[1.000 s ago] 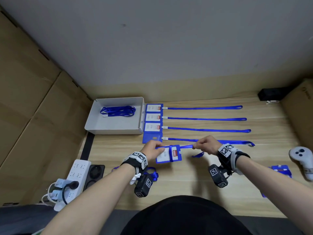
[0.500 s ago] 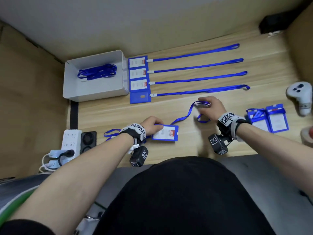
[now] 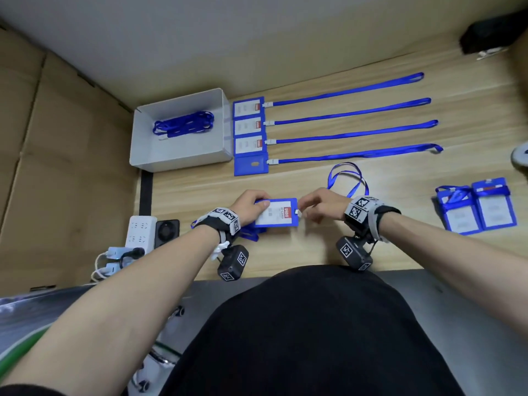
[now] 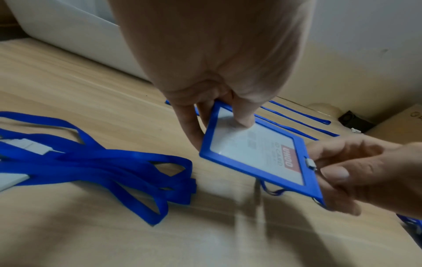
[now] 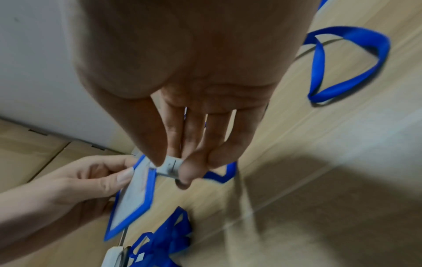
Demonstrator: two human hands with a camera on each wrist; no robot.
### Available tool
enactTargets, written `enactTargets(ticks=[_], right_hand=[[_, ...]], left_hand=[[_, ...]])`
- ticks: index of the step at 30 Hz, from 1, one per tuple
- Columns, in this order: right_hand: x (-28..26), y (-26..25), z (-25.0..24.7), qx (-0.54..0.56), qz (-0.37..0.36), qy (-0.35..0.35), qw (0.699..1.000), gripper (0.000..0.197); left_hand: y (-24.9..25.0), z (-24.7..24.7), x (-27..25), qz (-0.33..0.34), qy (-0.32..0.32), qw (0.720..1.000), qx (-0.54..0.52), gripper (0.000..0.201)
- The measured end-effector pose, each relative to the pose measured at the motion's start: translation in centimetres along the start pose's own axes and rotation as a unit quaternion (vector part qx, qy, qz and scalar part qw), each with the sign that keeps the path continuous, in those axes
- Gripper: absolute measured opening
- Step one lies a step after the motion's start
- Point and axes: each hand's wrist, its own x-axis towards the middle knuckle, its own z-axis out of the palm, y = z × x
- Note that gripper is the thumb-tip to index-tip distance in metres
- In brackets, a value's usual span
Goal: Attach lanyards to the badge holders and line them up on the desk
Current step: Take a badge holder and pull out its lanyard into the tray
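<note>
Wooden desk (image 3: 371, 247) near the row of finished badges (image 3: 248, 135): left hand (image 3: 251, 205) pinches the badge holder (image 3: 275, 212), right hand (image 3: 320, 204) pinches the lanyard clip (image 5: 170, 167) at its slot, which may slip out if the holder tilts.

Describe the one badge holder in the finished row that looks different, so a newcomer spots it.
Start at the white box on the desk's far left. Four badge holders are stacked against its right side, lanyards stretching right. The nearest one shows a plain blue back, not a white card.
</note>
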Motion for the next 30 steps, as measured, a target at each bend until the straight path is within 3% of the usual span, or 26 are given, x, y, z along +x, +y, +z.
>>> enactTargets(ticks=[3,10,15,19,23,27,30], right_hand=[[0.4,-0.5,-0.1,-0.023,0.004,-0.003,1.0,0.01],[-0.6,0.0,-1.0,-0.083,0.017,-0.004,0.996,0.025],[-1.1,1.1,-1.9,-0.08,0.018,0.06,0.995,0.03],[-0.9,1.4,-2.4,-0.05,-0.002,0.098,0.994,0.03],[-1.0,0.7,-2.6,-0.015,-0.003,0.115,0.993,0.021],[-1.0,-0.1,-2.8,-0.016,-0.006,0.128,0.992,0.019],[-0.9,-0.3,-3.3,-0.023,-0.011,0.125,0.992,0.029]], left_hand=[[-0.5,-0.2,-0.1,-0.023,0.013,1.0,0.014,0.017],[-0.6,0.5,0.6,-0.082,0.012,0.995,0.053,0.016],[1.2,1.4,1.3,-0.13,-0.019,0.991,0.005,0.024],[4.1,2.1,1.9,-0.064,-0.055,0.995,-0.043,0.024],[5.7,2.4,2.8,-0.011,-0.057,0.998,-0.023,0.005],[5.9,2.7,3.4,-0.041,-0.035,0.998,-0.041,0.011],[6.0,2.7,3.8,-0.059,-0.03,0.995,-0.071,0.015]])
